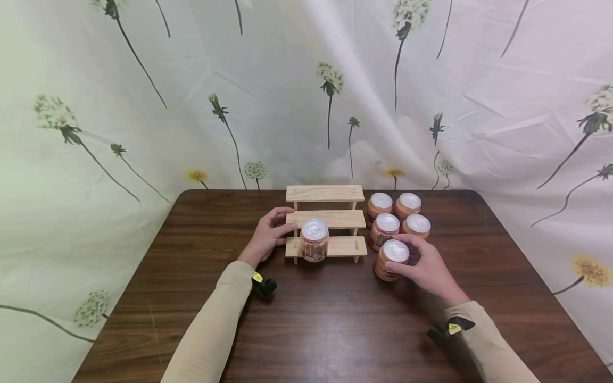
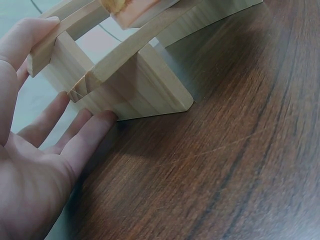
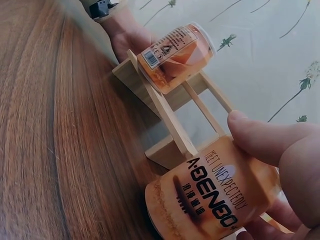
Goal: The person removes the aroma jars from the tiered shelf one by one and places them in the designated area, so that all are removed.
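A three-tier wooden display rack (image 1: 325, 218) stands toward the back of the table. My left hand (image 1: 268, 234) holds its left end, thumb on the front edge of the middle plank; in the left wrist view, other fingertips (image 2: 102, 120) lie against the lower plank and side panel. An orange-labelled jar (image 1: 314, 243) with a clear lid sits on the left part of the lowest tier. Right of the rack, my right hand (image 1: 423, 266) grips a similar jar (image 1: 390, 263) between thumb and fingers; the right wrist view shows black lettering on that held jar (image 3: 200, 200).
Several more lidded jars (image 1: 387, 229) are grouped behind the right hand, close to the rack's right end. The dark wooden table (image 1: 325, 330) meets a hanging cloth (image 1: 287, 96) with dandelion prints at its back edge.
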Demonstrator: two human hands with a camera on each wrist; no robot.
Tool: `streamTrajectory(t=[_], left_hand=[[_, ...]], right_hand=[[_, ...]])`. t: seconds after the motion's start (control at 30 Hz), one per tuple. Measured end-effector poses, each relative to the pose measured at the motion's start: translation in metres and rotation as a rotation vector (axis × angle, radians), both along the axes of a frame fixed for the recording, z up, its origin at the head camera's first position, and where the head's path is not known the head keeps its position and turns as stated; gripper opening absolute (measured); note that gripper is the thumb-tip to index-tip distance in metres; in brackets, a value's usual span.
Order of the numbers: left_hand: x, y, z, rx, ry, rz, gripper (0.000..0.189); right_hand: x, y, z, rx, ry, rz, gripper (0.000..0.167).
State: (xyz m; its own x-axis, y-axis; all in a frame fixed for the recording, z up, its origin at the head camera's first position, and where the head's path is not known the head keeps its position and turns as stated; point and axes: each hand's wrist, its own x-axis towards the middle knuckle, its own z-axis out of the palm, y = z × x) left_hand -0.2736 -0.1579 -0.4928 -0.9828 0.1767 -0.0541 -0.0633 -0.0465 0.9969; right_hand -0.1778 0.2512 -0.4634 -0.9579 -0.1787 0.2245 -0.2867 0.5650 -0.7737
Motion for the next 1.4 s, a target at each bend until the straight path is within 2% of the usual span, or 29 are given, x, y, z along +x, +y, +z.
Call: streamTrajectory(t=[0.83, 1.17, 1.4], left_hand=[[-0.002, 0.001, 0.001, -0.006, 0.001, -0.003, 0.045], [-0.001, 0.001, 0.001, -0.011, -0.002, 0.004, 0.045], [0.0, 0.0, 0.0, -0.003, -0.004, 0.002, 0.046]], right_hand=[[0.001, 0.007, 0.011, -0.021, -0.022, 0.029, 0.062], [0.003, 0.001, 0.029, -0.092, 0.129, 0.013, 0.053], [0.006, -0.018, 0.043, -0.153, 0.175, 0.034, 0.051]])
